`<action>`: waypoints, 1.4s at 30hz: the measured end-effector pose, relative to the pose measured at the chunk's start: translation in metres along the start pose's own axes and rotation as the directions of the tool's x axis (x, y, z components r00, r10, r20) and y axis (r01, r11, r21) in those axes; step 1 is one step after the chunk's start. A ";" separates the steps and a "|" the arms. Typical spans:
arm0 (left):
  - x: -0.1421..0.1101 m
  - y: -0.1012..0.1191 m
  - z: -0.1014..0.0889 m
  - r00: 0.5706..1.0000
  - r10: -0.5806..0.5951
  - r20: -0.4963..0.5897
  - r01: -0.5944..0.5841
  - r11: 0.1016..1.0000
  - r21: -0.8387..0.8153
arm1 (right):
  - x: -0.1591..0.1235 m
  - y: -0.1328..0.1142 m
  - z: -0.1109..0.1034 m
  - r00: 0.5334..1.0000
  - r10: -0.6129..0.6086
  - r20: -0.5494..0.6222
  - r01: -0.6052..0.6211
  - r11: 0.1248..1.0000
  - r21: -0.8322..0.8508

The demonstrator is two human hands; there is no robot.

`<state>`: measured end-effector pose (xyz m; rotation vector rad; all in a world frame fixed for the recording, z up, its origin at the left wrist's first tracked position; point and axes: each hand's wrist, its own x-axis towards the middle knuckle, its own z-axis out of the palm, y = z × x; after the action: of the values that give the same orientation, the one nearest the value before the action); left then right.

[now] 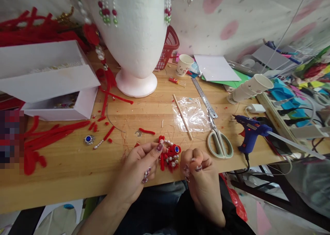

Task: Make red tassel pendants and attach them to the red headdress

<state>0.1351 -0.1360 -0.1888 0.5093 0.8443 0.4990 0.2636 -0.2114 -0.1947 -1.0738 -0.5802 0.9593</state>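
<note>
At the table's front edge, my left hand (pixel 143 162) pinches a red beaded ornament (pixel 170 156) between thumb and fingers. White pearls, red fuzzy strips and a blue oval stone with a silvery rim show on it. Just right of the ornament is my right hand (pixel 199 174), its fingers curled and the thumb pressed against them; whatever it grips, if anything, is too small to make out. A short red fuzzy stem (pixel 146 131) lies beyond my left hand. Farther left sit a blue-stone brooch piece (pixel 89 139) and a small pearl-tipped stem (pixel 100 142).
Right of my hands lie scissors (pixel 220 143), a steel ruler (pixel 205 99) and a blue glue gun (pixel 249 131) with its cord. A clear plastic bag (pixel 197 116) carries a wooden stick (pixel 182 117). A white foam head (pixel 136 39), an open white box (pixel 85 106) and paper cups (pixel 184 64) stand behind.
</note>
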 end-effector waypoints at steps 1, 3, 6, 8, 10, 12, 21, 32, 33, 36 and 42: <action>0.000 0.000 0.000 1.000 -0.002 0.015 0.002 1.000 -0.006 | -0.001 0.001 0.000 1.000 -0.001 0.013 0.001 1.000 0.008; 0.000 0.000 -0.001 0.999 -0.010 0.032 0.011 1.000 -0.018 | -0.002 0.001 0.000 0.999 -0.007 0.042 0.007 1.000 0.009; 0.000 0.002 -0.001 0.999 -0.018 0.034 0.019 0.999 -0.036 | -0.003 -0.001 0.000 0.995 -0.025 0.092 0.029 0.999 -0.035; -0.001 0.003 0.000 0.998 -0.026 0.048 0.028 0.999 -0.039 | -0.003 -0.002 0.000 0.992 -0.031 0.125 0.037 0.998 -0.051; -0.001 0.003 0.000 0.997 -0.039 0.060 0.042 0.998 -0.045 | -0.003 -0.001 0.000 0.990 -0.020 0.139 0.028 0.998 -0.057; -0.001 0.002 0.000 0.998 -0.040 0.058 0.043 0.998 -0.054 | -0.003 0.002 0.000 0.992 0.019 0.128 -0.008 0.996 -0.090; -0.001 0.000 -0.004 0.998 0.007 0.056 -0.004 0.999 -0.050 | 0.001 0.005 0.002 0.992 -0.105 0.073 0.113 0.987 -0.112; -0.004 -0.004 0.006 0.992 0.121 -0.025 -0.122 0.991 -0.050 | -0.003 -0.005 0.016 0.973 0.106 0.204 -0.029 0.937 -0.348; -0.004 -0.004 0.008 0.991 0.132 -0.029 -0.133 0.990 -0.044 | -0.004 -0.005 0.018 0.972 0.110 0.207 -0.036 0.943 -0.332; -0.003 -0.006 0.007 0.988 0.155 -0.030 -0.154 0.988 0.021 | -0.005 -0.006 0.020 0.982 0.064 0.179 -0.003 0.946 -0.323; -0.007 0.001 -0.007 0.960 0.277 0.042 -0.272 0.886 0.375 | -0.004 -0.013 0.015 0.980 0.062 0.190 0.008 0.938 -0.347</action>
<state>0.1249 -0.1376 -0.1877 0.9940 0.8893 0.6017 0.2545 -0.2098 -0.1772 -1.3091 -0.9273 1.0181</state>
